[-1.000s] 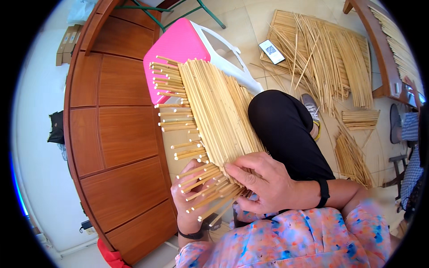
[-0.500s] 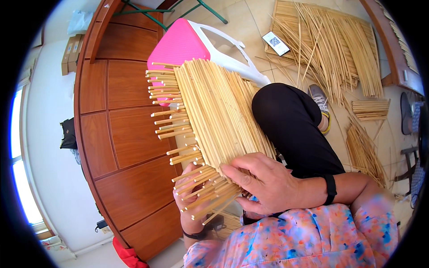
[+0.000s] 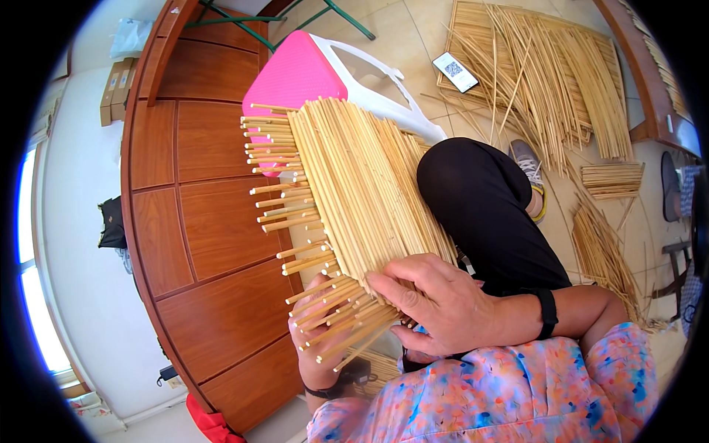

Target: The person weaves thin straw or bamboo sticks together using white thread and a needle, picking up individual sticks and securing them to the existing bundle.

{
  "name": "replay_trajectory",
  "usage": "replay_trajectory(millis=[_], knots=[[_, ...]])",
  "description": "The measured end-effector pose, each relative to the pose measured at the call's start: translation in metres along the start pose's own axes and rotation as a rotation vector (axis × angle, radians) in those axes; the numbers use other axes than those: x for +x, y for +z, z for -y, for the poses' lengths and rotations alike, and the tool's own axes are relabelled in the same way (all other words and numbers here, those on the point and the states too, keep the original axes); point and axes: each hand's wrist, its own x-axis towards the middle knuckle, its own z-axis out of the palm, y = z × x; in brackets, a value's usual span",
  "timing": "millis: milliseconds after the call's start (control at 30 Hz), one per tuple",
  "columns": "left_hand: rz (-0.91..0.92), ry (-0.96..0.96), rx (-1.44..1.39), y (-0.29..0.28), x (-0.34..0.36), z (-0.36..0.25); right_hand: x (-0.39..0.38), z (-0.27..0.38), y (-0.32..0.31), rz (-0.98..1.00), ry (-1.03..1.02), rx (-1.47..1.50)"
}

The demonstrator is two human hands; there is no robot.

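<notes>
A thick woven piece of straw-coloured reed stalks (image 3: 362,177) lies slantwise in front of me, against my raised knee. Its long stalks lie side by side, and short cut ends stick out along its left edge. At its near corner my right hand (image 3: 443,303) is closed, thumb and fingers pressing on the stalks. My left hand (image 3: 314,317) is beneath the protruding ends and holds the piece from the left. Stalks cover much of its fingers.
Beyond the piece is a pink-and-white plastic stool (image 3: 295,74). Loose reeds (image 3: 554,81) are spread on the tiled floor at the far right, with a phone (image 3: 456,71) on them. Smaller bundles (image 3: 602,251) lie nearer. A brown wooden cabinet (image 3: 221,221) runs along the left.
Almost nothing differs. Both hands keep their places on the woven piece, with only a very slight shift of the fingers.
</notes>
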Motion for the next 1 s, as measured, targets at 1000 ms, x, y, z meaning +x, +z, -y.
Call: replay_trajectory(millis=[1000], knots=[[0.12, 0.145, 0.269, -0.025, -0.011, 0.015, 0.002, 0.0, 0.006, -0.031, -0.02, -0.075]])
